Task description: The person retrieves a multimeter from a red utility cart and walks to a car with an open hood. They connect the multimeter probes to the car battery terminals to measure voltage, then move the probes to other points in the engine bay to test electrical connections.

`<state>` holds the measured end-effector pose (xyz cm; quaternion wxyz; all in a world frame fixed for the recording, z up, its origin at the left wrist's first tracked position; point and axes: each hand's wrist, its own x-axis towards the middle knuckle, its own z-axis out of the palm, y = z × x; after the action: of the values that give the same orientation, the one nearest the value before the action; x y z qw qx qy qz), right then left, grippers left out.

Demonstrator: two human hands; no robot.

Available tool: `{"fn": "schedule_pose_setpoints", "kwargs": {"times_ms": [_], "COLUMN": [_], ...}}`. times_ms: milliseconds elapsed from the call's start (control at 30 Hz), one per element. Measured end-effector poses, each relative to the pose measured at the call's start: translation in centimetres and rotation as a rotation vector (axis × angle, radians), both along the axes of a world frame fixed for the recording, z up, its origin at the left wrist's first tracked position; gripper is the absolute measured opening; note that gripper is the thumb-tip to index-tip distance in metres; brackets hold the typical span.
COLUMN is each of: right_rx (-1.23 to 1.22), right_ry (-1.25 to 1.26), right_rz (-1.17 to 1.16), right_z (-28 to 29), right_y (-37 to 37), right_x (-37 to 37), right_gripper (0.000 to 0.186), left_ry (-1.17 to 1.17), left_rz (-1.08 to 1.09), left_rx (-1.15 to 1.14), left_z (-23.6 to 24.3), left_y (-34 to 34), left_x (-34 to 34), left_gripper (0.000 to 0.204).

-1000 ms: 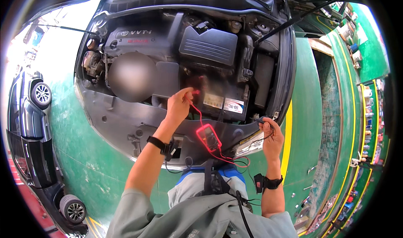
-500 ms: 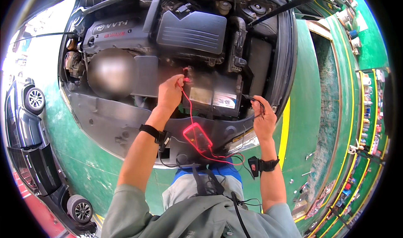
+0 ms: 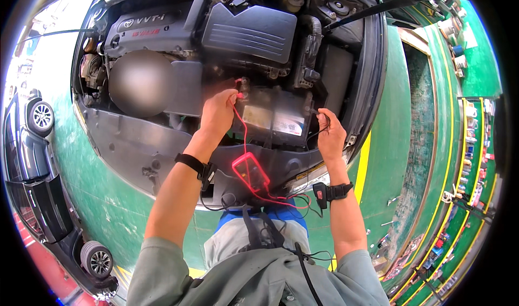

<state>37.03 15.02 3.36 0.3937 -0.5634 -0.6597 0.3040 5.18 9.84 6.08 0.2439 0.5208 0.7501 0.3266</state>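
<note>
My left hand [image 3: 217, 114] is closed on a red test probe [image 3: 240, 95], whose tip is against or very near the left terminal of the car battery [image 3: 259, 132]. Black test probe [image 3: 315, 111] in its pinched fingers, my right hand [image 3: 331, 137] is beside the battery's right end, close to that terminal; whether the tip touches cannot be made out. A red-cased multimeter [image 3: 250, 172] lies tilted on the dark front panel [image 3: 140, 146] of the engine bay. From it a red lead [image 3: 245, 130] runs up to my left hand. The meter's reading is not legible.
Beyond the battery sits a black air filter housing [image 3: 248, 33], with the engine cover [image 3: 146, 33] to its left. A dark rod [image 3: 394, 8] slants across the upper right. Stocked shelving [image 3: 473, 149] lines the right side; a dark car [image 3: 46, 192] is at the left.
My right hand has moved up and slightly left, bringing the black probe closer to the battery's right terminal. My left hand keeps the red probe at the left terminal. The view has shifted slightly.
</note>
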Motion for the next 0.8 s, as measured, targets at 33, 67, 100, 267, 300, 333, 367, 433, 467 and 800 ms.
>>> {"fn": "schedule_pose_setpoints", "kwargs": {"times_ms": [33, 67, 100, 267, 300, 333, 367, 433, 467, 800], "right_rx": [0.009, 0.005, 0.077, -0.001, 0.010, -0.008, -0.025, -0.055, -0.068, -0.041], "right_ry": [-0.024, -0.051, -0.081, -0.109, -0.113, -0.131, -0.149, -0.156, -0.145, -0.080], "right_rz": [-0.004, -0.008, 0.006, -0.012, -0.004, -0.005, -0.006, -0.009, -0.011, -0.017], "right_z": [0.6, 0.5, 0.0, 0.4, 0.2, 0.3, 0.7, 0.7, 0.6, 0.0], "right_y": [0.1, -0.2, 0.3, 0.1, 0.1, 0.0, 0.0, 0.0, 0.0, 0.2], "right_x": [-0.1, -0.1, 0.3, 0.2, 0.0, -0.1, -0.3, -0.4, -0.3, -0.1], "right_gripper": [0.015, 0.015, 0.014, 0.016, 0.016, 0.016, 0.016, 0.015, 0.015, 0.014], "left_ry": [0.019, 0.035, 0.030, -0.002, -0.002, -0.009, -0.008, -0.005, -0.007, 0.031], "left_rz": [-0.001, -0.003, -0.008, 0.006, 0.013, 0.017, 0.022, 0.032, 0.051, 0.005], "left_rx": [0.011, 0.009, 0.011, -0.019, -0.018, -0.036, -0.035, -0.033, -0.077, -0.036], "left_z": [0.1, 0.0, -0.2, 0.4, 0.3, 0.4, 0.2, 0.3, 0.5, 0.1], "left_y": [0.0, -0.4, -0.5, -0.1, -0.1, -0.1, -0.2, -0.2, -0.2, -0.2], "left_x": [-0.1, -0.1, -0.1, 0.2, 0.2, 0.2, 0.2, 0.3, 0.4, 0.2], "left_gripper": [0.020, 0.020, 0.020, 0.021, 0.022, 0.022, 0.022, 0.022, 0.022, 0.021]}}
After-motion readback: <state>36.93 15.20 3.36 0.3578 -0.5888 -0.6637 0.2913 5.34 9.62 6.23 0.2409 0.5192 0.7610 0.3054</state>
